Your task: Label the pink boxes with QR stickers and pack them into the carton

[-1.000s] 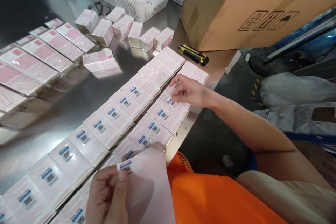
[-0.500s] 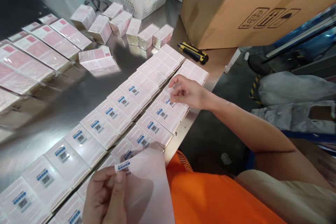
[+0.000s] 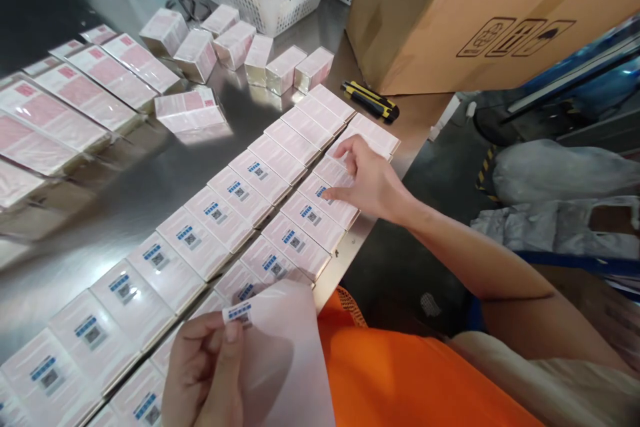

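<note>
My left hand [image 3: 203,367] pinches the edge of a pale pink label sheet [image 3: 290,360] between thumb and fingers. One blue-and-black QR sticker [image 3: 241,314] shows at the sheet's corner beside my thumb. My right hand [image 3: 375,180] is over the near row of pink film-wrapped boxes, its thumb and fingers apart, with nothing seen between them. The thumb tip is at the QR label [image 3: 321,193] of one box and partly covers it. Two long rows of boxes [image 3: 200,213] lie flat, side by side; many carry such a label, while those at the far end show none.
A yellow-and-black box cutter [image 3: 370,101] lies beyond the rows, near a large cardboard carton [image 3: 480,27]. More wrapped boxes [image 3: 90,87] stand at the left, with several loose ones [image 3: 235,45] behind. A white plastic basket [image 3: 270,3] is at the back. The metal table's edge [image 3: 345,250] runs along my front.
My right thumb and fingers have spread apart over the labelled box, and the hand has turned slightly. My left hand still pinches the label sheet. The view has shifted slightly.
</note>
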`<action>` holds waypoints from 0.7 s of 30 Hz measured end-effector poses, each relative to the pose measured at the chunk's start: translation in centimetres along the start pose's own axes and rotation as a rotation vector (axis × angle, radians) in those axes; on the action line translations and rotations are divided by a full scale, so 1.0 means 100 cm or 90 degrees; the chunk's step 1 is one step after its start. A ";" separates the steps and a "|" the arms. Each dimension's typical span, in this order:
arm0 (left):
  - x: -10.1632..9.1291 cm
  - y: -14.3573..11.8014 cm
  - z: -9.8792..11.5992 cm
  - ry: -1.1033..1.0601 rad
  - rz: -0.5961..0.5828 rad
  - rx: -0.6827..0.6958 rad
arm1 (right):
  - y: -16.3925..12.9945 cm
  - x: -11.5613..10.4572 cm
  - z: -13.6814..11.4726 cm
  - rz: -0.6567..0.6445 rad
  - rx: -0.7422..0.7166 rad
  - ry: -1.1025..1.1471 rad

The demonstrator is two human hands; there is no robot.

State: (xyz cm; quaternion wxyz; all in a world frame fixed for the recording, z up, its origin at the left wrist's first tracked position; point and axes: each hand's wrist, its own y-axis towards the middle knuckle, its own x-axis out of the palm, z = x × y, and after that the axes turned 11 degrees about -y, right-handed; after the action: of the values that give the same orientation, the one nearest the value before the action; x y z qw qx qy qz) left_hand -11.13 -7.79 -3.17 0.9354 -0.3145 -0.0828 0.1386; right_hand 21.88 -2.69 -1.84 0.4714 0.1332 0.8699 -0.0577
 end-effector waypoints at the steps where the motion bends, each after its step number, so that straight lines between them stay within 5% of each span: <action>1: 0.001 -0.001 -0.001 -0.006 -0.011 0.004 | 0.003 -0.001 0.001 0.027 0.007 -0.027; 6: 0.009 -0.008 -0.002 0.032 -0.075 0.113 | -0.005 -0.002 -0.021 0.051 -0.109 0.005; 13: 0.016 -0.011 0.001 0.018 -0.160 0.158 | -0.075 0.039 -0.093 0.027 -0.380 0.169; 18: 0.009 -0.009 -0.001 -0.045 -0.138 0.128 | -0.089 0.068 -0.105 0.020 -0.346 0.210; 21: 0.008 -0.006 -0.003 -0.121 -0.131 0.066 | -0.095 0.075 -0.103 0.107 -0.367 0.177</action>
State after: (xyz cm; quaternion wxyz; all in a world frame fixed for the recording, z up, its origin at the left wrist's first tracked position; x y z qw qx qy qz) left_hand -10.15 -8.18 -2.97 0.9475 -0.2414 -0.1958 0.0752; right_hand 6.98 -8.10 -2.70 0.3697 0.0722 0.8923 0.2490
